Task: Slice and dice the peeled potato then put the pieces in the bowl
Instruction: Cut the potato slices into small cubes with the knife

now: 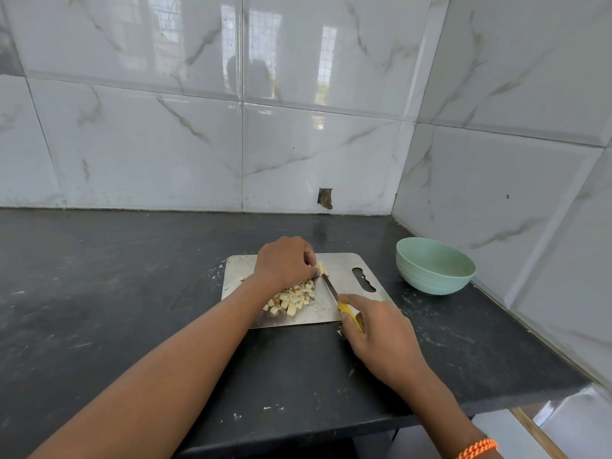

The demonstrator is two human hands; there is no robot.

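From the head view, your left hand pinches the last potato strips at its fingertips; diced pieces lie beneath your wrist. Your right hand grips the knife, blade touching those fingertips: a slip could nick them. The bowl sits well right of your fingers

Pale yellow diced potato pieces lie heaped on a steel cutting board, a few uncut potato strips sit beyond them, and a mint-green bowl stands upright right of the board.
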